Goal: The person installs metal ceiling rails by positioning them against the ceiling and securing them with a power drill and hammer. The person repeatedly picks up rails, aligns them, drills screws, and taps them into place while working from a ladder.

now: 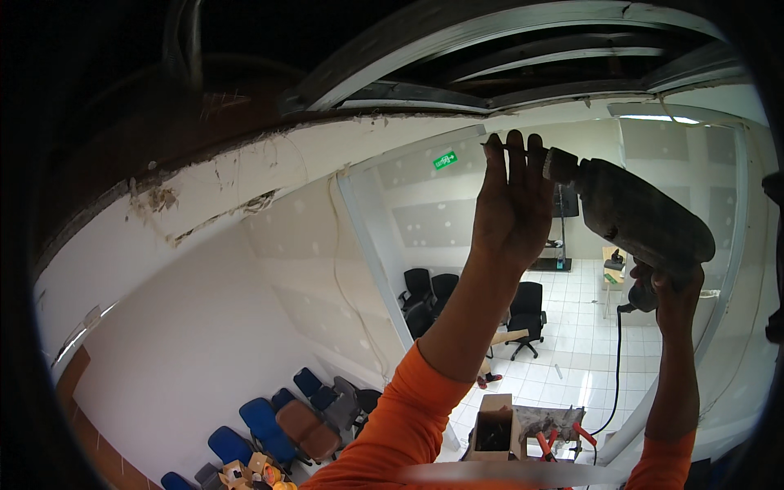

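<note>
A dark power drill (pixel 645 212) is raised overhead, tilted, with its chuck (pixel 560 166) pointing left. My right hand (pixel 674 290) is closed around its handle, and a black cord (pixel 618 367) hangs down from there. A thin drill bit (pixel 487 145) sticks out of the chuck toward the wall edge. My left hand (pixel 514 200) is up beside the chuck, fingers stretched upward and slightly apart along the bit. Whether those fingers press on the bit is hard to make out. Left of the bit runs a chipped white wall edge (pixel 310 151) below the opened ceiling.
A metal ceiling frame (pixel 490 61) spans overhead. Below stand an open cardboard box (pixel 494 433) and red-handled tools (pixel 545 445) on a raised surface. Blue and brown chairs (pixel 306 425) line the left wall; black office chairs (pixel 527 314) stand farther back on the tiled floor (pixel 580 343).
</note>
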The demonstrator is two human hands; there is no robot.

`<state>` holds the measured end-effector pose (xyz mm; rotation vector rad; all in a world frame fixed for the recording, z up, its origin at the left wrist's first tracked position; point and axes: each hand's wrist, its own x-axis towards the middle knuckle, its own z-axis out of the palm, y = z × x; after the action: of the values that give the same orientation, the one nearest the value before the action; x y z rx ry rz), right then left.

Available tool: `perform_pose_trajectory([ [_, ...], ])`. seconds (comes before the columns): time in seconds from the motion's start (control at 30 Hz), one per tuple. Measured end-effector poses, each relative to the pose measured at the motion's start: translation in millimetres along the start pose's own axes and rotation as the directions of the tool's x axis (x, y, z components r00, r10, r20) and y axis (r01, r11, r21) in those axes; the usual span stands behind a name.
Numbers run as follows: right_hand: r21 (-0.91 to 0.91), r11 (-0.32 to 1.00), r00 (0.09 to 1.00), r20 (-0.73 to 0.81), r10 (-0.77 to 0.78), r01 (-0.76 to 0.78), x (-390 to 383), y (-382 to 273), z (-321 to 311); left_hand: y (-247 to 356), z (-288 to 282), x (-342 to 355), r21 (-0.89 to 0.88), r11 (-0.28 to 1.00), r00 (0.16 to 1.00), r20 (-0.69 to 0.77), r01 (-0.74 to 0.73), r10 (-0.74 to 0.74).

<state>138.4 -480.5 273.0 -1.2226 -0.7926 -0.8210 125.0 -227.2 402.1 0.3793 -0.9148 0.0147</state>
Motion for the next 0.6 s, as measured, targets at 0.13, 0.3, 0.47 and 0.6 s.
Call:
perform_pose_trajectory([
  [0.13, 0.021, 0.999, 0.999, -0.011, -0.047, 0.047, 12, -6, 13, 10, 6, 7, -0.01, 1.0, 1.0, 0.017, -0.023, 0.023],
  [0.3, 0.023, 0.999, 0.998, 0.039, -0.039, 0.039, 28, -15, 28, 22, 11, 14, 0.071, 0.994, 0.995, 0.062, -0.088, 0.084],
  [0.47, 0.046, 0.997, 0.995, 0.069, -0.069, 0.066, 47, -18, 41, 36, 16, 25, 0.147, 0.982, 0.989, 0.098, -0.121, 0.107],
  [0.6, 0.087, 0.996, 0.995, 0.096, -0.032, 0.024, 60, -18, 49, 47, 19, 32, 0.108, 0.983, 0.986, 0.089, -0.15, 0.141],
])
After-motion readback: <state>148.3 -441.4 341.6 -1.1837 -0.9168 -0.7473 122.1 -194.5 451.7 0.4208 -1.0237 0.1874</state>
